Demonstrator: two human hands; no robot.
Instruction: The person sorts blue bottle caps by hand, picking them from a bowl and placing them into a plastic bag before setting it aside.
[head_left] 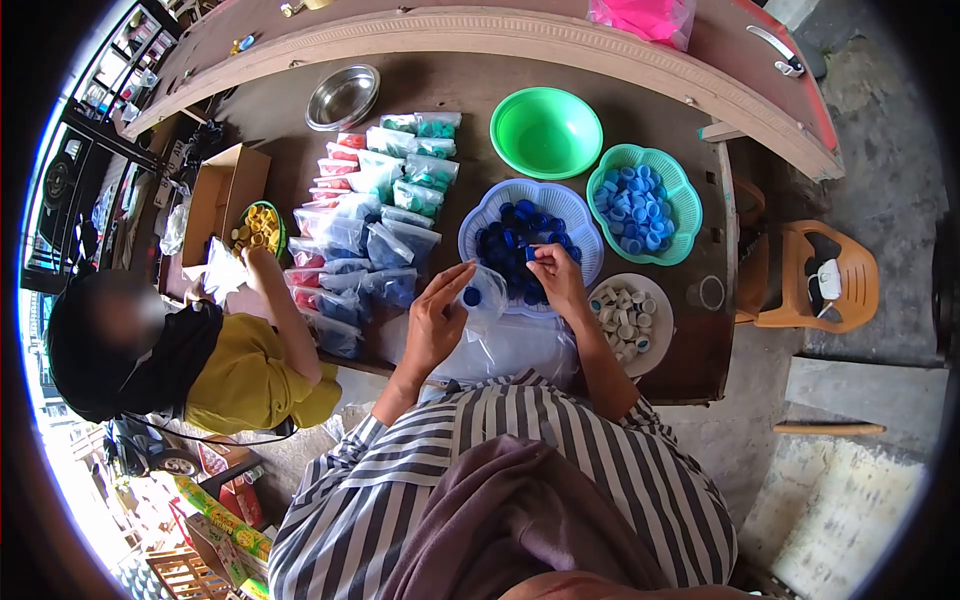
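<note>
My left hand (pixel 437 315) holds a clear plastic bag (pixel 488 300) with a dark blue cap inside, just left of the lavender basket (pixel 472 218). My right hand (pixel 556 277) is over that basket's right part, its fingers pinched on a dark blue cap (pixel 532 254). Many dark blue caps (pixel 515 240) fill the basket. Flat clear bags (pixel 520 350) lie at the table edge between my forearms. On the left stand rows of filled bags (pixel 380 215) with red, green and blue contents.
A green bowl (pixel 546 133), a mint basket (pixel 683 225) of light blue caps, a plate (pixel 655 345) of white caps and a metal bowl (pixel 343 97) surround the work. At left, a co-worker (pixel 230 365) reaches toward yellow caps (pixel 260 228) beside a cardboard box (pixel 213 195).
</note>
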